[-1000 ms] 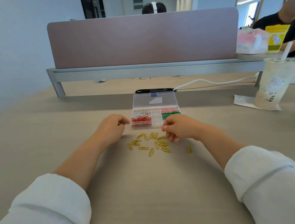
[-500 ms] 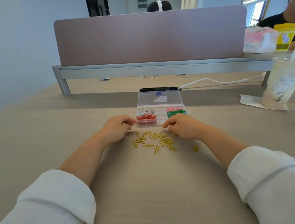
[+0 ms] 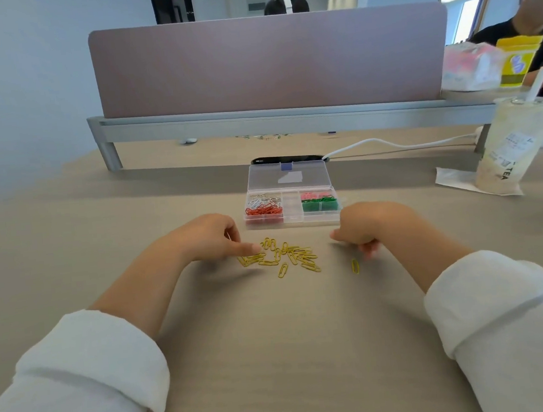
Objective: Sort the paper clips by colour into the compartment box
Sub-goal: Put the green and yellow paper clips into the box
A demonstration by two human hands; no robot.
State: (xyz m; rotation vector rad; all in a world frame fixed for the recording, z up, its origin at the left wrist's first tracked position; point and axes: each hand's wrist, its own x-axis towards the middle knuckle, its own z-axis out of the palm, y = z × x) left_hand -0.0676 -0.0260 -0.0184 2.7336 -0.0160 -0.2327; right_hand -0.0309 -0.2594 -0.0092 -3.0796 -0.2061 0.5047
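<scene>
Yellow paper clips (image 3: 284, 257) are heaped between the hands for the compartment box (image 3: 292, 218) (just beyond); a fingertip of the left hand (image 3: 200, 238) is laid on them, the right hand (image 3: 367, 227) curled, contents hidden.

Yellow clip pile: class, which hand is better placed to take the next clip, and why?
Left, probably. The left hand touches the yellow clip pile; the right hand is curled apart from it, beside one stray clip.

Loose paper clips (image 3: 281, 257) before the compartment box (image 3: 293, 216), between both hands
</scene>
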